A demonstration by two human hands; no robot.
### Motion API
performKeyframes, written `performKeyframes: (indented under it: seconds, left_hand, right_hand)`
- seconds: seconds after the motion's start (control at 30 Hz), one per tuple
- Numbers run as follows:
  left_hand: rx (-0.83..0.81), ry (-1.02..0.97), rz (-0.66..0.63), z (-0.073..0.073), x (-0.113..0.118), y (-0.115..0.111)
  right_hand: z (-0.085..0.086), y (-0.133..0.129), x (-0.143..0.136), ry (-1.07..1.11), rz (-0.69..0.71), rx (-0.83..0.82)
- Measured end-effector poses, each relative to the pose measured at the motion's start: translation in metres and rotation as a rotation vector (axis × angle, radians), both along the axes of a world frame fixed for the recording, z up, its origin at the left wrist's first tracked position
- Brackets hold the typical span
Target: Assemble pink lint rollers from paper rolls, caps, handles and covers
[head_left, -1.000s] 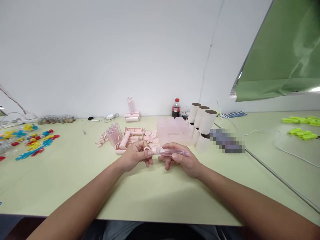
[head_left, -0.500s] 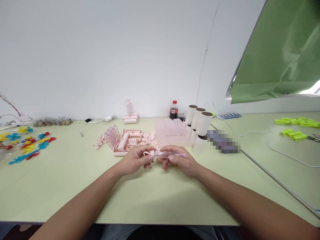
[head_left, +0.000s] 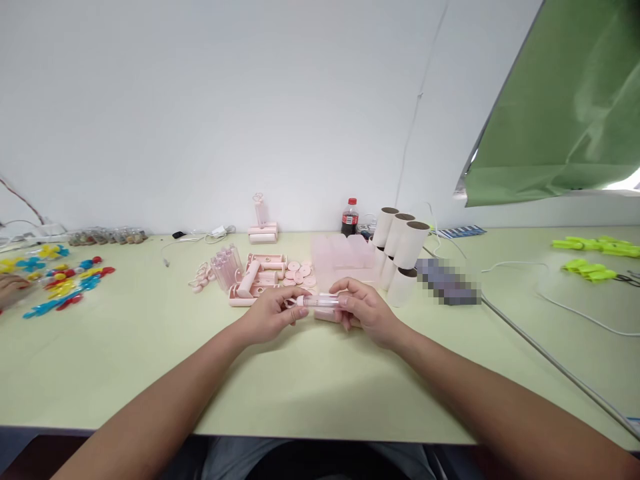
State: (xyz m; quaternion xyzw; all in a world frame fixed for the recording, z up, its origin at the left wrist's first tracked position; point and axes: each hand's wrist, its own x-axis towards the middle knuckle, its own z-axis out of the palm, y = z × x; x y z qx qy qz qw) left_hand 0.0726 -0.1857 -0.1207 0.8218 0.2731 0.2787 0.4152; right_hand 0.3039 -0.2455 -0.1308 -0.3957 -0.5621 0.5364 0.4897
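Evidently, one clear pink tube [head_left: 323, 302] already wears its looped cap [head_left: 291, 302]; the left hand [head_left: 273, 319] pinches that end, the right hand [head_left: 369, 312] grips the other. Beyond the left fingers, loose tubes [head_left: 226, 267], spare loops [head_left: 201, 277] and pink half-cylinder shells [head_left: 267, 267] seem unassembled. Beyond the right fingers, a red-labelled soda bottle's [head_left: 350, 219] lettering is unreadable.
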Motion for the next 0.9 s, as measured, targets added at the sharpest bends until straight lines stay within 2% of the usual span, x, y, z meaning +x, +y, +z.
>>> performKeyframes:
  seconds: [0.1, 0.23, 0.47, 0.63, 0.9]
  left_hand:
    - [-0.011, 0.010, 0.016, 0.0015, -0.0017, 0.0009]
    - [0.096, 0.081, 0.033, 0.0059, -0.0051, 0.0016]
    - [0.150, 0.143, -0.075, 0.0075, -0.0061, -0.0007]
    - [0.161, 0.150, -0.109, 0.0090, -0.0050, -0.0028]
    - [0.167, 0.171, -0.095, 0.0058, -0.0061, -0.0018]
  right_hand:
    - [-0.0006, 0.0035, 0.0020, -0.062, -0.015, 0.028]
    - [-0.0006, 0.0057, 0.0042, -0.178, -0.009, 0.081]
    - [0.0016, 0.0020, 0.0056, -0.393, 0.003, 0.353]
    - [-0.0036, 0.0036, 0.0062, -0.439, 0.009, 0.412]
    - [-0.0048, 0.0038, 0.0036, -0.484, -0.022, 0.430]
